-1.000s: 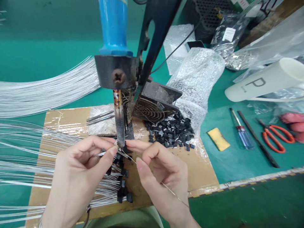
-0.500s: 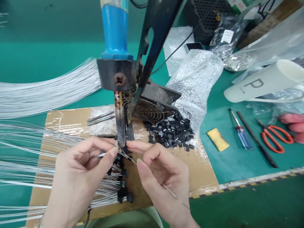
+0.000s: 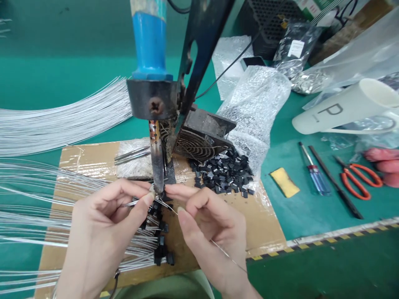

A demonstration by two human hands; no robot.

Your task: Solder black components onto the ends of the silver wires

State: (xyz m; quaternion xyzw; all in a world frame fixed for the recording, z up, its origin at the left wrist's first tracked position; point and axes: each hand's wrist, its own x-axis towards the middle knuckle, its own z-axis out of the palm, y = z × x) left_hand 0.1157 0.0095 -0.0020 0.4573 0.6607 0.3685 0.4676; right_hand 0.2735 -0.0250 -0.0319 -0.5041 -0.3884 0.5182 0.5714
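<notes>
A soldering iron (image 3: 156, 158) with a blue handle hangs tip down in a black clamp above a cardboard sheet (image 3: 264, 228). My left hand (image 3: 102, 232) pinches a thin white wire (image 3: 132, 203) and holds its end at the iron's tip. My right hand (image 3: 208, 228) pinches a fine strand of solder wire (image 3: 224, 254) that runs back over the wrist, its front end touching the tip. Below the hands lie several white wires ending in small black parts (image 3: 160, 249).
A bundle of white wires (image 3: 62, 120) fans across the left. Loose black parts (image 3: 224, 172) are heaped by a small fan (image 3: 199, 141) and bubble wrap (image 3: 255, 104). To the right lie a yellow sponge (image 3: 284, 182), screwdriver (image 3: 313, 174), red scissors (image 3: 358, 180) and a white tube (image 3: 343, 108).
Both hands stay pinched at the iron's tip; only the view has shifted slightly.
</notes>
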